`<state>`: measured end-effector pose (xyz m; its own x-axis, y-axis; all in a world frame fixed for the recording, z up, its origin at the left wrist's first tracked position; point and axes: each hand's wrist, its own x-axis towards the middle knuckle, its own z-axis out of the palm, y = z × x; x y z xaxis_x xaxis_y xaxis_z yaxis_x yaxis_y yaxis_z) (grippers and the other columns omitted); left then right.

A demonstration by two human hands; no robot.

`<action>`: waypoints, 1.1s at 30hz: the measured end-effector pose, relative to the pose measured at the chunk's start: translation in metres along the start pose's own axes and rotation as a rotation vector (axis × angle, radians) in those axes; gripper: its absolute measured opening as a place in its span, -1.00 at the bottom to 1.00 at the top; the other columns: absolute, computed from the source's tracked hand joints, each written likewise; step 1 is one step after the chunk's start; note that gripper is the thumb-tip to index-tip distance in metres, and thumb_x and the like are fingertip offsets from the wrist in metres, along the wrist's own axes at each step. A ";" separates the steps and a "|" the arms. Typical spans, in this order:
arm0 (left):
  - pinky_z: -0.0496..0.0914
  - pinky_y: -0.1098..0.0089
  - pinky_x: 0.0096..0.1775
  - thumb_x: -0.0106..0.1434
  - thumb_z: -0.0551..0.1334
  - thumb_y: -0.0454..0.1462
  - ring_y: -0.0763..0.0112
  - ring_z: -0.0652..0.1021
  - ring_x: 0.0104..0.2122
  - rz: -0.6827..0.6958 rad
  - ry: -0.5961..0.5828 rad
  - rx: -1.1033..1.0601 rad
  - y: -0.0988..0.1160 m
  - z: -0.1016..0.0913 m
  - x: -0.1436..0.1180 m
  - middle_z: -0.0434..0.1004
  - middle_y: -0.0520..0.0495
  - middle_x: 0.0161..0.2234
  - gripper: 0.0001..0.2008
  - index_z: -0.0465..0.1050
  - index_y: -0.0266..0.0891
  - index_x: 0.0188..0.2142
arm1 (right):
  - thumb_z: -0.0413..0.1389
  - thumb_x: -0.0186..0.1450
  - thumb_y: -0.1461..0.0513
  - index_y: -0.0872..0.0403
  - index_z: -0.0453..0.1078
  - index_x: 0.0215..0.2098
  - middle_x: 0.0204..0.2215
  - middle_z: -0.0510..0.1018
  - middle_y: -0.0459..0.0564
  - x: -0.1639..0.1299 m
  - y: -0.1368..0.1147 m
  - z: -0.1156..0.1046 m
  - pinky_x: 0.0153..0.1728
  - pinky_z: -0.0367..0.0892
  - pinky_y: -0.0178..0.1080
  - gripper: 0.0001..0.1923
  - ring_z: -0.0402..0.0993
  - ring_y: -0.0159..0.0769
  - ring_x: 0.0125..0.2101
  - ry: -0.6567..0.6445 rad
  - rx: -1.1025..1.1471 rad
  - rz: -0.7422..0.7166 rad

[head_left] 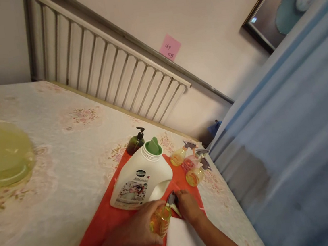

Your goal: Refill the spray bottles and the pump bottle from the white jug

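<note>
1. The fingers of my left hand [142, 228] are curled around the body of a small spray bottle [161, 220] filled with yellow-orange liquid; they are closed on it and the bottle lies tipped in my palm.
2. My right hand [188, 206] sits just beside it, its fingers pinched on the bottle's grey trigger head [172, 199]. How tightly they grip I cannot tell, since the picture is soft there.
3. The bottle is low over a red plastic sheet [110, 220] spread on the counter, right at the near end of it, with a white sheet [181, 244] under my wrists.
4. Just beyond my hands lies a big white jug [141, 179] on its side on the red sheet, its green cap [153, 147] pointing away from me and its label facing up.
5. Behind the jug stands a dark green pump bottle [136, 141].
6. To the right of the jug, three more small spray bottles [192, 163] lie close together, yellow and pink, with grey heads.
7. The counter [49, 155] wears a pale flowered cloth; far to my left on it sits a yellow translucent bowl [0, 156], blurred.
8. A ribbed radiator [107, 70] runs along the wall, with a pink sticky note [169, 47] above it, and blue fabric [300, 140] fills the right side.
</note>
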<state>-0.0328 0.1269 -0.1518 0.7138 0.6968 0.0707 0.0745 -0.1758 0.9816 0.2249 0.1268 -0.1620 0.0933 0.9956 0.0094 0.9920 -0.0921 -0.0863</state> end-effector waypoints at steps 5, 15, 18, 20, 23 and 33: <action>0.24 0.17 0.20 -0.14 0.36 -0.38 0.03 0.36 0.18 -0.025 -0.008 0.017 0.001 0.000 -0.001 0.37 -0.13 0.21 -0.17 0.27 -0.14 0.19 | 0.06 0.14 0.36 0.12 0.50 -0.42 -0.50 0.54 0.00 -0.003 0.008 -0.036 -0.36 0.25 -0.24 -0.84 0.41 -0.23 -0.45 0.181 0.336 0.018; 0.30 0.15 0.13 -0.14 0.36 -0.38 0.01 0.42 0.12 -0.023 0.015 -0.014 -0.007 0.004 0.000 0.44 -0.08 0.13 -0.23 0.32 -0.06 0.13 | 0.15 0.20 0.09 0.04 0.45 -0.24 -0.34 0.56 0.00 -0.044 -0.026 -0.143 -0.40 0.33 -0.22 -0.76 0.45 -0.22 -0.36 0.431 1.041 -0.076; 0.30 0.14 0.13 -0.15 0.37 -0.37 0.00 0.41 0.12 -0.032 0.017 -0.007 -0.008 0.004 0.000 0.43 -0.09 0.14 -0.22 0.32 -0.06 0.13 | 0.28 0.10 0.16 -0.03 0.45 -0.19 -0.27 0.56 0.00 -0.055 -0.049 -0.158 -0.41 0.29 -0.24 -0.71 0.46 -0.19 -0.26 0.518 1.430 -0.146; 0.29 0.13 0.14 -0.15 0.37 -0.37 0.00 0.40 0.13 -0.035 0.022 0.005 -0.005 0.003 0.001 0.42 -0.08 0.15 -0.21 0.31 -0.06 0.13 | 0.31 0.09 0.18 -0.09 0.44 -0.19 -0.20 0.55 -0.02 -0.058 -0.060 -0.161 -0.42 0.27 -0.26 -0.69 0.46 -0.18 -0.21 0.564 1.549 -0.181; 0.28 0.14 0.15 -0.15 0.36 -0.37 0.02 0.40 0.14 -0.044 0.014 0.011 0.001 0.001 0.000 0.43 -0.07 0.15 -0.23 0.31 -0.04 0.12 | 0.32 0.10 0.17 -0.10 0.45 -0.19 -0.14 0.53 -0.01 -0.058 -0.071 -0.158 -0.42 0.27 -0.25 -0.70 0.45 -0.17 -0.18 0.588 1.592 -0.197; 0.31 0.17 0.14 -0.15 0.37 -0.36 0.01 0.43 0.11 -0.002 0.021 0.000 0.004 0.002 -0.001 0.48 -0.04 0.10 -0.26 0.34 -0.04 0.10 | 0.29 0.12 0.11 -0.02 0.48 -0.09 -0.33 0.60 0.01 -0.057 -0.080 -0.104 -0.36 0.38 -0.18 -0.61 0.47 -0.23 -0.40 0.489 1.464 -0.064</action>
<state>-0.0318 0.1246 -0.1480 0.6991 0.7114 0.0720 0.0759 -0.1739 0.9818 0.1489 0.0757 -0.0517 0.3633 0.8674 0.3401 0.0738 0.3371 -0.9386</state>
